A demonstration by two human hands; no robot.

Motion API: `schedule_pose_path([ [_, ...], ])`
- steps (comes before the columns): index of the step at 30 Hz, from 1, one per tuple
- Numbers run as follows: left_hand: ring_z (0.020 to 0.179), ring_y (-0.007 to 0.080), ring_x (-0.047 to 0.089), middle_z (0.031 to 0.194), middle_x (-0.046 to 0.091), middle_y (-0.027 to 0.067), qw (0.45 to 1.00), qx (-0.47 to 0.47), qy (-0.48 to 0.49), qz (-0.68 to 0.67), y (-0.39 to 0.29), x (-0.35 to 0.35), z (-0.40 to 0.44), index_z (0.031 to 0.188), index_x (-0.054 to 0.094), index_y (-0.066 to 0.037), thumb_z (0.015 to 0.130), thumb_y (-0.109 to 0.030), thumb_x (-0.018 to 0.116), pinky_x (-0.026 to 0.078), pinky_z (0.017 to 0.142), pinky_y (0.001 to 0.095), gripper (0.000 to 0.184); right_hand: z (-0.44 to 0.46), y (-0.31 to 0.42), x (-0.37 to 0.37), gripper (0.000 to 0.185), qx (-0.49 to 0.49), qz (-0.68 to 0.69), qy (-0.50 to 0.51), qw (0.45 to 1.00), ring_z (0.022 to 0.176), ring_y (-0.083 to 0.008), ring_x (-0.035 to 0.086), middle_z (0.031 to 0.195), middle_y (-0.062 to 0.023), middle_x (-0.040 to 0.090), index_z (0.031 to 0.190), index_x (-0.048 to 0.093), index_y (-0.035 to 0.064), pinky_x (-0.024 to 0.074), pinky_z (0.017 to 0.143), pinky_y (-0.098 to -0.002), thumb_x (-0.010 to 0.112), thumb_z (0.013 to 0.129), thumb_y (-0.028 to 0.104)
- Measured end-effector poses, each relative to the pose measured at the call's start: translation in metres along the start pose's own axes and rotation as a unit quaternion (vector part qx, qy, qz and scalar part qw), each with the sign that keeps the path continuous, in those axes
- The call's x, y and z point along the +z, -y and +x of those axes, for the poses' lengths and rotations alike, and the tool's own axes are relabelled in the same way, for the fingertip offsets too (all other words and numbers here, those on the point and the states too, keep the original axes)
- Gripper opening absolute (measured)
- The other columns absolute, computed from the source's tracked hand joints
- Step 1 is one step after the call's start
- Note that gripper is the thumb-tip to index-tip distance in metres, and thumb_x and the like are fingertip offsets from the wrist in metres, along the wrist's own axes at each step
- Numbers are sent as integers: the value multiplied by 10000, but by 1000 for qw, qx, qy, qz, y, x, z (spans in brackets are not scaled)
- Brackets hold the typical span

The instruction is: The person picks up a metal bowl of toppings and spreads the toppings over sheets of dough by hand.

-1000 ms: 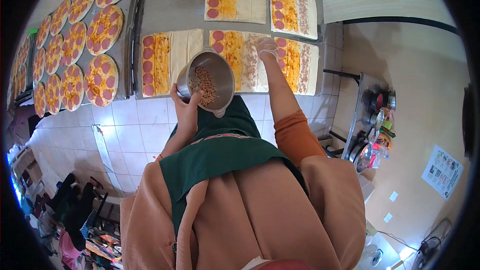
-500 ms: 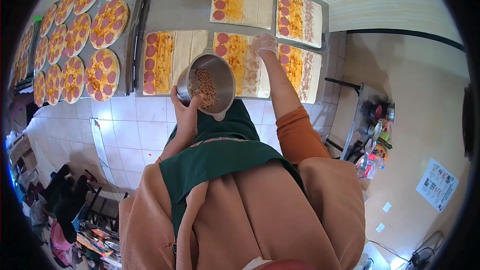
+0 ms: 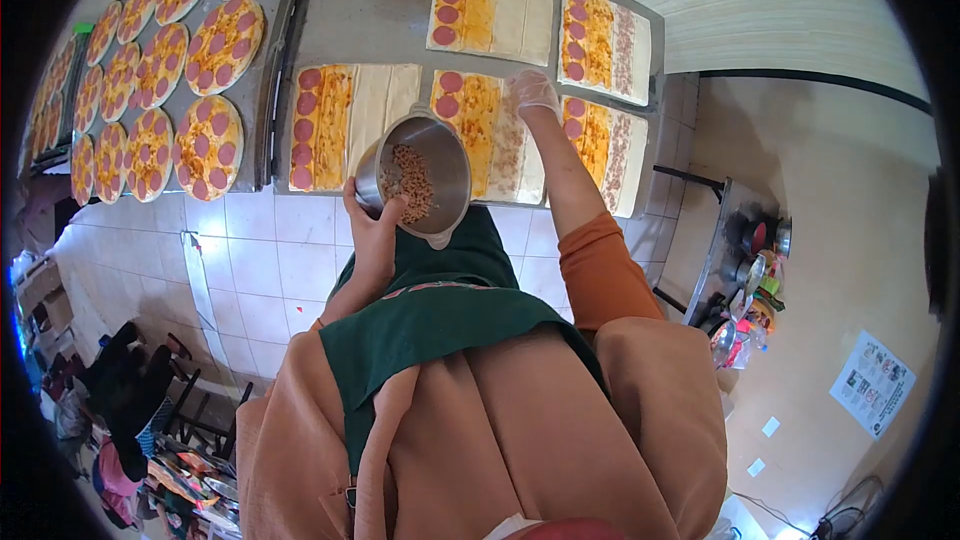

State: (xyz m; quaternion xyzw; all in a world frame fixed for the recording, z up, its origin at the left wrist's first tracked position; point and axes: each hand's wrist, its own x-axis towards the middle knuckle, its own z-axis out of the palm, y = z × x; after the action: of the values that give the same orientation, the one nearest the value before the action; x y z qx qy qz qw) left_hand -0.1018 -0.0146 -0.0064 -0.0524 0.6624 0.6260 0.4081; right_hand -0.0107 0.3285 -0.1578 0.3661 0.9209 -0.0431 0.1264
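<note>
My left hand [image 3: 377,230] grips the rim of a metal pot [image 3: 452,155], its thumb over the inside edge. The pot tilts and holds crumbled brown meat [image 3: 412,185]. My right hand [image 3: 535,92], in a clear plastic glove, is over the upper end of a dough sheet [image 3: 480,145]; its fingertips are hidden underneath. On that sheet lie salami slices [image 3: 448,105], a band of orange sauce and a strip of meat crumbs [image 3: 508,145]. To its right, another sheet [image 3: 605,155] bears sauce, slices and a crumb strip. The pot partly covers a crumb-free sheet [image 3: 375,100] on the left.
More topped dough sheets [image 3: 490,5] lie further back on the metal worktop [image 3: 360,0]. Rows of round pizzas [image 3: 208,147] fill a tray at left. At right, a shelf [image 3: 715,230] carries pans and packets. White floor tiles [image 3: 300,260] show below the worktop.
The view has shifted slightly, so the worktop appears a little lower and further right. My right hand stays near the top of the crumb strip; the pot remains in my left hand.
</note>
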Motion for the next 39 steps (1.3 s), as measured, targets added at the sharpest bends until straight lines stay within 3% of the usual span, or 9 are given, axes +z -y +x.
schedule_pose_path([
  [6, 1106, 222, 450, 1237, 428, 175, 1000, 14, -1, -8, 2, 2, 3, 1427, 144, 15, 754, -149, 696, 363, 970, 318, 885, -10, 3, -17, 189, 60, 105, 62, 991, 947, -312, 635, 1002, -157, 660, 926, 698, 137, 496, 834, -402, 558, 804, 171],
  [9, 1107, 223, 449, 1238, 427, 175, 1000, 10, -2, -3, -1, 2, 4, 1426, 149, 17, 756, -150, 695, 361, 973, 320, 880, -12, 3, -11, 182, 64, 103, 18, 993, 949, -313, 635, 995, -157, 662, 913, 699, 137, 493, 839, -393, 570, 794, 182],
  [12, 1108, 225, 449, 1242, 424, 176, 1000, 12, -4, -1, 0, 0, 5, 1425, 152, 17, 757, -150, 693, 360, 976, 323, 876, -9, 6, -15, 191, 121, 155, 13, 980, 954, -307, 636, 1005, -159, 662, 927, 704, 149, 494, 841, -385, 580, 785, 182],
  [18, 1120, 229, 446, 1256, 415, 180, 1000, 12, -3, -6, -2, -1, 7, 1425, 156, 15, 751, -156, 696, 355, 983, 324, 880, -17, 9, -23, 197, 135, 178, 37, 974, 904, -308, 649, 969, -143, 679, 904, 733, 172, 498, 827, -383, 585, 775, 184],
  [24, 1140, 232, 440, 1264, 410, 183, 1000, 11, -7, -8, 2, -6, 11, 1423, 152, 21, 749, -163, 701, 347, 997, 326, 889, -5, -19, 11, 182, 104, 173, -65, 977, 860, -301, 653, 911, -133, 688, 858, 737, 159, 508, 785, -365, 579, 785, 214],
  [27, 1147, 232, 436, 1272, 406, 182, 1000, 19, -10, -11, -2, -6, 9, 1425, 147, 23, 753, -154, 701, 343, 1004, 329, 888, 1, -23, -21, 246, 131, 212, 39, 968, 983, -291, 631, 1061, -123, 662, 962, 722, 167, 488, 877, -359, 545, 791, 151],
  [30, 1154, 234, 432, 1276, 404, 182, 1000, 12, -8, -15, -6, -5, 8, 1425, 143, 26, 758, -141, 697, 340, 1008, 331, 883, 9, -25, -21, 283, 23, 187, 48, 981, 996, -289, 629, 1088, -116, 655, 1025, 699, 173, 492, 874, -357, 522, 810, 126],
  [33, 1157, 234, 430, 1274, 406, 182, 1000, 8, -4, -22, -7, -4, 7, 1423, 144, 28, 762, -133, 693, 338, 1010, 332, 875, 8, -12, -35, 299, 32, 129, 102, 986, 1000, -286, 630, 1084, -110, 656, 1062, 675, 184, 495, 871, -356, 513, 827, 97],
  [39, 1148, 233, 430, 1267, 408, 178, 1000, 19, -11, -8, -6, -3, 10, 1424, 145, 28, 759, -132, 692, 340, 1006, 333, 876, 12, -6, -38, 245, -82, -46, 115, 989, 988, -268, 641, 1053, -123, 661, 1026, 663, 174, 505, 856, -353, 512, 847, 103],
])
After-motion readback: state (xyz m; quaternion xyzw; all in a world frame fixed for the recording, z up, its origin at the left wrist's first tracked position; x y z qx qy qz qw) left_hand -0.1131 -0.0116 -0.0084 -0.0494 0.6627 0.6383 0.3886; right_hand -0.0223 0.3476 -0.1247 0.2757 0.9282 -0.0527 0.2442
